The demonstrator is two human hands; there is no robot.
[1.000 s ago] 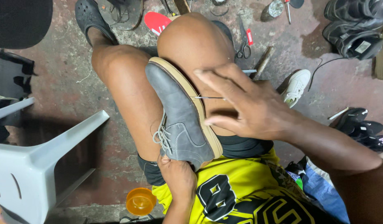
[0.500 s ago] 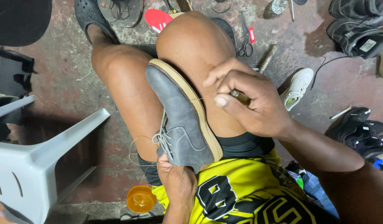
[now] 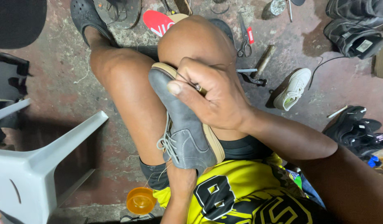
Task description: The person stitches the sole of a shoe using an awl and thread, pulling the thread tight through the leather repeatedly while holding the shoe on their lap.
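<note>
One grey lace-up shoe (image 3: 183, 128) with a tan sole lay wedged between the person's two bare thighs, sole edge against the right knee. Long axis ran diagonally: toe up and left toward the knees, heel down toward the yellow jersey (image 3: 241, 195). Upper faced the left thigh, laces (image 3: 168, 143) hanging loose near the heel end.

Right hand (image 3: 212, 97) sat over the toe half of the shoe, fingers curled shut around one thin metal tool (image 3: 196, 87), thumb pressed along the upper. The tool's tip met the seam between upper and sole. Left hand (image 3: 181, 180) showed only partly, under the heel, fingers hidden; it appeared to brace the shoe from below, grip could not be told.

Floor count: one white sneaker (image 3: 293, 89) to the right, well apart from the hands; one pair of scissors (image 3: 244, 39) beyond the knee; one orange cup (image 3: 141, 200) near the left hip; dark shoes piled in two groups, upper right (image 3: 355, 27) and right edge (image 3: 357, 128), exact number unclear. One grey plastic chair (image 3: 30, 166) stood at left. One dark clog (image 3: 88, 18) on the left foot.
</note>
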